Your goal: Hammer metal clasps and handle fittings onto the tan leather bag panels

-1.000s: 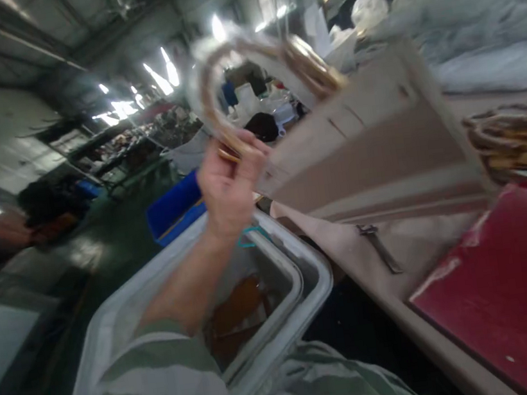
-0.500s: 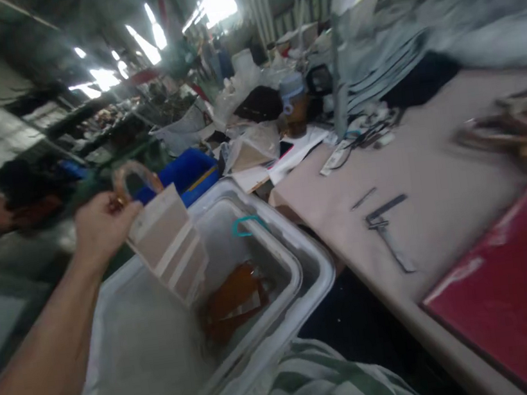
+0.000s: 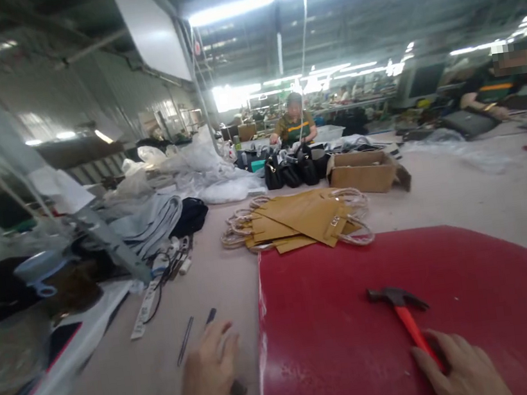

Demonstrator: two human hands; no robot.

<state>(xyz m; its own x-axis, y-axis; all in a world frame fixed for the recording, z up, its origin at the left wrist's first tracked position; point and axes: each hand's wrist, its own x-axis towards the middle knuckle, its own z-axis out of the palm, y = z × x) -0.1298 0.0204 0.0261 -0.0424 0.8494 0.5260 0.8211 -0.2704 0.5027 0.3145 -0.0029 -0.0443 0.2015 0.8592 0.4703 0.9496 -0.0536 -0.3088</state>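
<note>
My right hand [image 3: 465,368] is at the red handle of a claw hammer [image 3: 412,327], thumb on one side and fingers on the other. The hammer's dark head points away from me over a red board [image 3: 337,317]. Left of the board, my left hand [image 3: 211,369] is over the table with its fingers stretched and slightly apart. Beneath it lies a dark tool [image 3: 239,390], mostly covered by the hand, so its kind is hidden. A thin pen-like tool [image 3: 185,342] lies just beyond.
Tan bag panels with plastic-wrapped handles [image 3: 295,216] are stacked at the board's far edge. Behind them are black bags [image 3: 289,171] and a cardboard box [image 3: 362,173]. A white power strip [image 3: 143,310] and metal post [image 3: 108,240] stand left. Co-workers [image 3: 299,121] sit across.
The view has swung right from the white tub to the table. My left hand, which held a bag panel by its wrapped handle over the tub, no longer has it. My right hand has come into view.
</note>
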